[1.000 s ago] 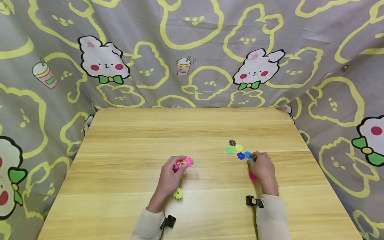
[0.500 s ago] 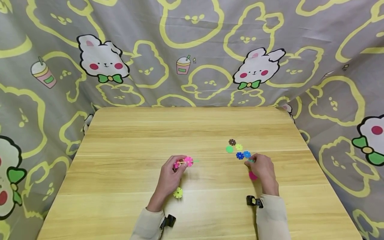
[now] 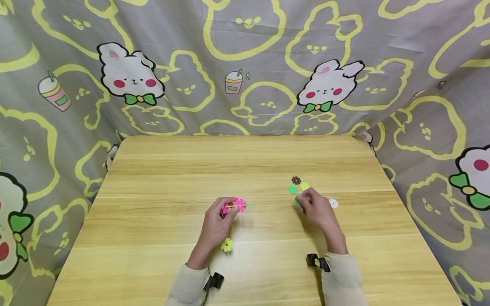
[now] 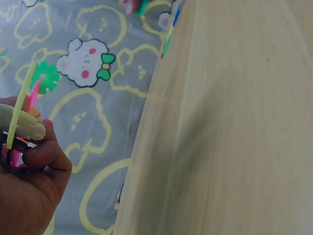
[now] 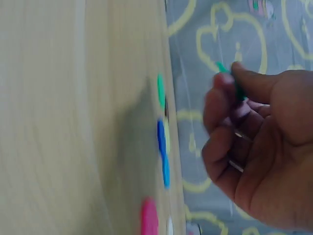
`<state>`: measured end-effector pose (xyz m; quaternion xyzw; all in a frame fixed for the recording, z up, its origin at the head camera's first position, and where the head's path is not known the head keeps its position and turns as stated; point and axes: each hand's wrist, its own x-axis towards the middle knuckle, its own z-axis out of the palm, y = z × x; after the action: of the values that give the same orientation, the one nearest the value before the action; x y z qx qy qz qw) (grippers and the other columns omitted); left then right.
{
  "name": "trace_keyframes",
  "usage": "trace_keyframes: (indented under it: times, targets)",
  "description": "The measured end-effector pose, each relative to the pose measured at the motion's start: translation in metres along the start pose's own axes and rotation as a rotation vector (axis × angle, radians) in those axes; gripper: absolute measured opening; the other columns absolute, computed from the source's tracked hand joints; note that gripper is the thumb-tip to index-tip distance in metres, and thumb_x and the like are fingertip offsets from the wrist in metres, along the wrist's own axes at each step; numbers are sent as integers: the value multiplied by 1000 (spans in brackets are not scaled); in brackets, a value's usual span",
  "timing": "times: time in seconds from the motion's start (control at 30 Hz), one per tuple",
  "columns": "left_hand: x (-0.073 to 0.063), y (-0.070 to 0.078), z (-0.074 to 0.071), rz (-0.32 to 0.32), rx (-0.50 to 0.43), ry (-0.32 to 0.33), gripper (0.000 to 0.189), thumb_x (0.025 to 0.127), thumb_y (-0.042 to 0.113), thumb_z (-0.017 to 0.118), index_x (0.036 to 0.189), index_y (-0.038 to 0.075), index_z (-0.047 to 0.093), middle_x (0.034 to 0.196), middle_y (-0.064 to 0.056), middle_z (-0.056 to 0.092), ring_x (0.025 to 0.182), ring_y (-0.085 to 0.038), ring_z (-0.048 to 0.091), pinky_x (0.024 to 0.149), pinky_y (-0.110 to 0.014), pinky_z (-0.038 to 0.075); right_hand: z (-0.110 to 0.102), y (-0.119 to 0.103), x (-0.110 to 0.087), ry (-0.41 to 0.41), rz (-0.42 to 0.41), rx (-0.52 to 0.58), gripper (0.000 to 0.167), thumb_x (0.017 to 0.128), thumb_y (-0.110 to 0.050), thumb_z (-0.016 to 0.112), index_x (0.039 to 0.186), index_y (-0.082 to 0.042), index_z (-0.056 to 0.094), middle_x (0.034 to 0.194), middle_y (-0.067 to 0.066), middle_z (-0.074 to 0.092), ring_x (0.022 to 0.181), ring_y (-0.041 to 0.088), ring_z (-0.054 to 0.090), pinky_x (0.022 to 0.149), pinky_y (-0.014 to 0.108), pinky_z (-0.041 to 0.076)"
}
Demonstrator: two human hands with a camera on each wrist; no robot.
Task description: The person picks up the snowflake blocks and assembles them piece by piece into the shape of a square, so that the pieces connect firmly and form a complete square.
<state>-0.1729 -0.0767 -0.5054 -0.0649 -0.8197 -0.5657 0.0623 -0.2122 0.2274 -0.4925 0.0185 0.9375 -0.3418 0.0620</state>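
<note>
My left hand (image 3: 219,223) grips a cluster of joined, notched plastic discs. A pink disc (image 3: 240,205) faces up at its fingertips, and a green disc (image 4: 47,77) juts out in the left wrist view. Below that hand shows a yellow disc (image 3: 226,245); whether it belongs to the cluster I cannot tell. My right hand (image 3: 320,212) pinches a teal-green disc (image 5: 238,88) between thumb and finger, raised above the table. Near it lie a brown disc (image 3: 296,180), a bright green disc (image 3: 292,189), a yellow-green disc (image 3: 304,186) and a white disc (image 3: 334,203).
A blue disc (image 5: 160,134), a light blue disc (image 5: 166,170) and a magenta disc (image 5: 149,215) lie on the table in the right wrist view, hidden by the right hand in the head view. Behind the wooden table (image 3: 199,161) hangs a patterned curtain (image 3: 191,38).
My right hand has moved left with the teal-green disc, uncovering the white disc and covering the blue ones and the magenta one. The left hand stays nearly still.
</note>
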Motion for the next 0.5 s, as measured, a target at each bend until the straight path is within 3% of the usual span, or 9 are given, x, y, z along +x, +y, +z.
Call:
trace_keyframes:
  times: [0.13,0.27,0.5]
  targets:
    - [0,1,0,7,-9,1,20,95,28,62,113,20,67,93,2,59,68,-10,44,59,-21,40,12,-22,-1,-18,-65,179,18,100,-25,54,109,-10,55,81,13,66,62,15,56,54,24,44]
    - [-1,2,-1,1,-25,1,22,95,29,62,114,19,67,93,1,60,66,-9,44,57,-20,40,20,-41,-4,-64,-115,320,14,100,-20,54,111,-12,56,86,19,65,66,25,60,54,24,46]
    - [0,2,-2,-7,-25,-5,21,95,25,62,114,18,67,93,1,60,67,-9,44,57,-21,40,33,-57,-7,-138,-162,421,13,100,-21,54,110,-13,58,88,23,63,73,39,61,62,37,54]
